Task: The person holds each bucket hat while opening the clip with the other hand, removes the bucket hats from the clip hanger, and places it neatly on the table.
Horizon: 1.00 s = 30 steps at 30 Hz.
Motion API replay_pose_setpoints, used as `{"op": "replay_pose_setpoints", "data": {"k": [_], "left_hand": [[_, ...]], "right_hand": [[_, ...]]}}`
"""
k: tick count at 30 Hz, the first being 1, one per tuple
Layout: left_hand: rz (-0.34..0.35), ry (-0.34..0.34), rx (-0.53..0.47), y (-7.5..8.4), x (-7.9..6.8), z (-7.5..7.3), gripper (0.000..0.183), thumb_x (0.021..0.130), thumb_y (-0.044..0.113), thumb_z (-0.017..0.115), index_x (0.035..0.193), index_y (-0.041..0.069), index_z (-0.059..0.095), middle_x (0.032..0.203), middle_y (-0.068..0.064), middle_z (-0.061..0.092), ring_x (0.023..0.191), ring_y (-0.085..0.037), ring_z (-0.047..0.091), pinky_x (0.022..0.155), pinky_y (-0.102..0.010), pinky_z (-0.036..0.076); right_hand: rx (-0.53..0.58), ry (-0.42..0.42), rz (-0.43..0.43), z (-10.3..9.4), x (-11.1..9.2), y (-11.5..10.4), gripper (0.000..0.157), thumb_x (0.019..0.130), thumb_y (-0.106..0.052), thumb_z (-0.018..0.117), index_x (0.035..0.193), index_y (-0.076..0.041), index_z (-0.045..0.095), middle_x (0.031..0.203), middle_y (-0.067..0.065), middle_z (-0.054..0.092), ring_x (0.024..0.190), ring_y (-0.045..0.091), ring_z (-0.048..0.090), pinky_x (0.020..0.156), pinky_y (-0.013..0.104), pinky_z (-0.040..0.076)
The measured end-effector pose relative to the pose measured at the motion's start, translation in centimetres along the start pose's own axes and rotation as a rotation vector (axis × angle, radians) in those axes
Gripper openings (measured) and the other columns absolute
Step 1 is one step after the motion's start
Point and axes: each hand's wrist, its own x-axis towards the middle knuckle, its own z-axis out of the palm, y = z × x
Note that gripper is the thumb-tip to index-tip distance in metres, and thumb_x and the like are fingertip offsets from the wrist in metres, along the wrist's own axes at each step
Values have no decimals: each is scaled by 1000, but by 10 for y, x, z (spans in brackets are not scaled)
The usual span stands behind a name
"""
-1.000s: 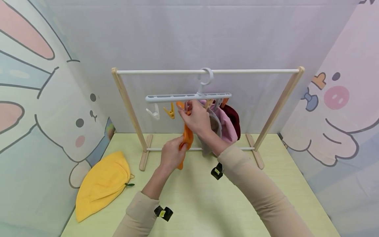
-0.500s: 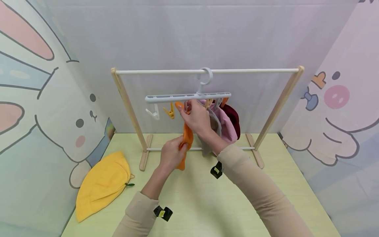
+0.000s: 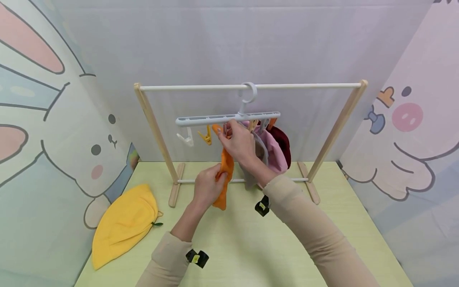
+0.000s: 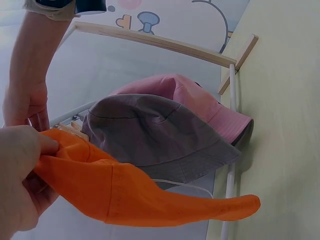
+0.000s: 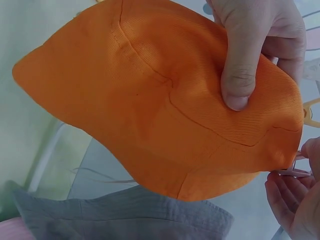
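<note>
An orange bucket hat (image 3: 222,197) hangs beneath the grey clip hanger (image 3: 208,119), its lower end dangling free. My left hand (image 3: 208,187) pinches its side, and in the right wrist view the thumb (image 5: 239,82) lies flat over the fabric. Higher up, my right hand (image 3: 242,143) pinches a pinkish clothespin (image 5: 295,173) at the hat's edge, just below the hanger bar. Right behind that hand hang a grey bucket hat (image 4: 150,130), a pink hat (image 3: 276,153) and a dark red hat (image 3: 285,139) from clips.
White (image 3: 186,137) and yellow (image 3: 206,135) clips hang at the hanger's left end. A wooden rack with a white rod (image 3: 305,86) carries the hanger. A yellow hat (image 3: 125,223) lies on the table's left side. Printed cloth walls (image 3: 107,131) surround the table.
The orange hat's lower end has shifted slightly down and to the right. Both hands keep almost the same place and hold.
</note>
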Motion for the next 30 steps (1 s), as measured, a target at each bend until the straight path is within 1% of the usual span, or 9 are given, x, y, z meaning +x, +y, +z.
{"op": "replay_pose_setpoints", "data": {"k": [6,12,17,24,30], "left_hand": [[19,27,-6,-1,2,-2,6,81,6,67,78,6,62,64,-3,58,54,-14,49,51,-24,39],[33,39,2,0,3,-5,8,80,6,68,76,7,61,63,-3,57,53,-14,49,51,-24,40],[41,41,8,0,4,-6,7,80,6,69,77,6,62,65,-3,60,55,-14,52,52,-25,43],[41,50,10,-1,3,-5,8,79,6,69,76,7,62,63,-3,59,54,-14,51,51,-25,41],[31,46,-1,-1,3,-6,5,79,6,69,79,6,64,66,-4,62,56,-14,54,53,-25,44]], "right_hand": [[10,27,2,0,0,1,22,85,-34,62,88,-12,56,74,1,64,57,13,55,50,28,42],[22,36,9,-1,1,1,20,85,-33,62,87,-14,56,75,-3,64,61,12,57,52,28,43],[18,34,24,-1,1,0,19,85,-33,63,86,-16,56,74,-5,62,61,11,56,52,28,43],[12,28,43,-1,-1,0,18,87,-34,60,85,-17,55,74,-6,59,60,9,53,52,27,41],[9,35,55,0,-1,1,15,87,-32,60,85,-18,55,75,-8,60,63,8,54,53,27,42]]}}
